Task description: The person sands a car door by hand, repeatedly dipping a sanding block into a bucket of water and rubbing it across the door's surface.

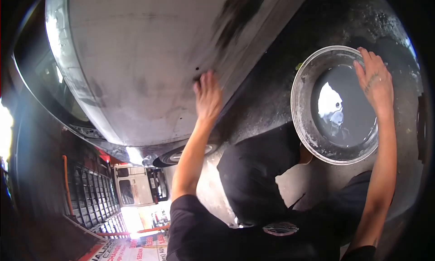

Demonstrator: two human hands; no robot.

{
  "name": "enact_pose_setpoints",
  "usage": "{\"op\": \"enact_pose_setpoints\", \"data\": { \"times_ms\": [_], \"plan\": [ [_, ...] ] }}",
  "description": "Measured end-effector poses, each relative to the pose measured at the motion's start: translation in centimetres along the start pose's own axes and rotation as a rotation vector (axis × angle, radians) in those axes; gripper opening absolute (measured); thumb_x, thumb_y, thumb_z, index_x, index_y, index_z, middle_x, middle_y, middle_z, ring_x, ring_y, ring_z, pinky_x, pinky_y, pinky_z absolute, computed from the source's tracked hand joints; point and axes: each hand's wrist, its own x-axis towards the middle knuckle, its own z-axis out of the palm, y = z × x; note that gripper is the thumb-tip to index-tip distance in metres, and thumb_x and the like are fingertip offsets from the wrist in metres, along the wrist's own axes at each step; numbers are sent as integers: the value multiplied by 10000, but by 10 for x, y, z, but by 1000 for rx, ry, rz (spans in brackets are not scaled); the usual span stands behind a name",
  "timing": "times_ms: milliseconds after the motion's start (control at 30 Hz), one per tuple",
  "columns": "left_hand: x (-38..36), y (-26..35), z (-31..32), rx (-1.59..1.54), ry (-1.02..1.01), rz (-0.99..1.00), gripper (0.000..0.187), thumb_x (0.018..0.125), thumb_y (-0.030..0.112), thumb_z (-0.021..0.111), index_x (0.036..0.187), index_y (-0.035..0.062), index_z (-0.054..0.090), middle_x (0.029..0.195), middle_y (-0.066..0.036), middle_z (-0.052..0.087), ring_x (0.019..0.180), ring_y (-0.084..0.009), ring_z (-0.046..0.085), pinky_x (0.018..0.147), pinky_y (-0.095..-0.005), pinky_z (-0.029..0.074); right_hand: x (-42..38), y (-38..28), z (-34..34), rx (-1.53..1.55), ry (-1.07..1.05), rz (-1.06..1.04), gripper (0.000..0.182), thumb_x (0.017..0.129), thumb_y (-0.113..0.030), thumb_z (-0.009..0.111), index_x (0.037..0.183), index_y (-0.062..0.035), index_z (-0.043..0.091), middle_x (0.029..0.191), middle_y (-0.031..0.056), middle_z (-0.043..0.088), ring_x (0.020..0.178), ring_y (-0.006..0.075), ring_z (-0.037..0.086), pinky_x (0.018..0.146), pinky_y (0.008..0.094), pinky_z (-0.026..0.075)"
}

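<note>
My left hand is against the grey, bare-looking side panel of a car, its fingers stretched out and a little blurred. A small dark hole in the panel is just above the fingertips. Whether something thin lies under the palm is hidden. My right hand is over the far rim of a round metal basin, thumb and fingers apart, with nothing visible in them. Cloudy grey water partly fills the basin and reflects bright light.
Dark smudges mark the panel's upper part. A car wheel is at its lower end. My bent knee is between car and basin on the wet, stained floor. Behind are a white vehicle, a metal grille and a printed sign.
</note>
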Motion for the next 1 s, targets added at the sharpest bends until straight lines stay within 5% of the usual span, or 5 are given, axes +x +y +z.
{"op": "enact_pose_setpoints", "data": {
  "times_ms": [133, 367, 600, 833, 1000],
  "plan": [
    [140, 74, -36, 7, 290, 51, 667, 1049, 319, 529, 1597, -23, 366, 1716, -198, 267, 1599, -377, 218, 1267, -574, 164, 1, 7, 9, 18, 47, -39, 371, 1037, -286, 596, 1347, -83, 624, 1143, 157, 690, 1092, 358, 656, 925, 483, 537],
    [-89, -31, 24, 27, -58, -40, 691, 1025, 256, 549, 1602, -53, 329, 1704, -259, 248, 1576, -474, 217, 1256, -643, 130, 2, 4, -2, 5, 35, 10, 363, 1038, -280, 595, 1343, -85, 625, 1143, 152, 685, 1069, 358, 655, 926, 481, 535],
    [153, 77, -39, -34, 322, 1, 683, 1059, 329, 528, 1600, -44, 342, 1724, -206, 233, 1599, -372, 206, 1260, -604, 171, 1, 16, 14, 97, 53, -48, 366, 1038, -275, 597, 1340, -70, 627, 1123, 148, 689, 1065, 345, 663, 926, 476, 531],
    [-94, -39, 20, 201, -59, 9, 671, 1046, 289, 551, 1591, -46, 350, 1719, -246, 216, 1608, -420, 156, 1271, -623, 102, 0, 7, 7, 47, 50, -12, 361, 1043, -270, 591, 1333, -58, 628, 1112, 149, 694, 1072, 346, 665, 926, 490, 537],
    [88, 48, -31, -179, 83, -43, 661, 1050, 320, 554, 1573, -45, 379, 1704, -250, 255, 1598, -416, 200, 1265, -625, 138, 0, 9, -1, 37, 26, -12, 364, 1042, -270, 591, 1326, -47, 627, 1123, 159, 696, 1084, 358, 663, 933, 490, 538]
  ]
}}
